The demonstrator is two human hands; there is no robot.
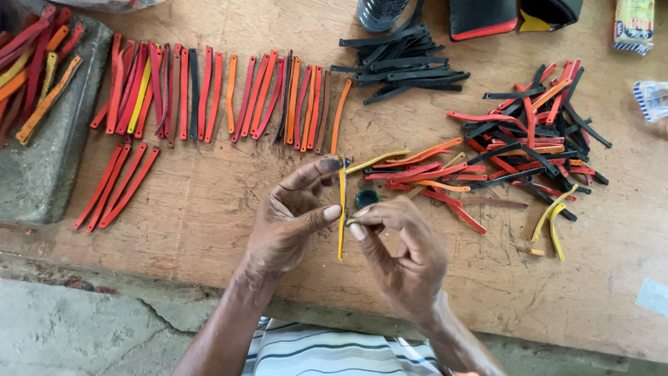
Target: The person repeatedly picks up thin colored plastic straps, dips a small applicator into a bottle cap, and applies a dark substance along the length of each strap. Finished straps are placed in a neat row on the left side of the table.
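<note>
I am bent over the wide, worn wooden tabletop (209, 209), and most of it is covered. To my upper left lies the long row of red and orange flat strips (209, 97), set side by side, with a smaller set of red strips (115, 186) slanting below it. To my right sprawls the loose tangled heap of red, black and orange strips (529, 146), and above that the neat stack of black strips (400, 63).

My left hand (289, 219) holds the narrow yellow-orange strip (342, 209) upright just in front of me, above the table edge; forefinger and thumb are closed on it, one near its top end and one at its middle. My right hand (400, 254) has thumb and forefinger pressed together on something small and dark against the strip's middle; I cannot tell what that piece is. The small round dark-green cap (367, 199) sits on the table just behind the strip.

As I judge it, the chief risk is the grip: the strip is thin and looks slick, so a twist from my right fingers could spin it out of my left pinch. If the small piece slips, it may drop into the heap and be hard to find. A careless elbow could also nudge the sorted row out of order.
</note>
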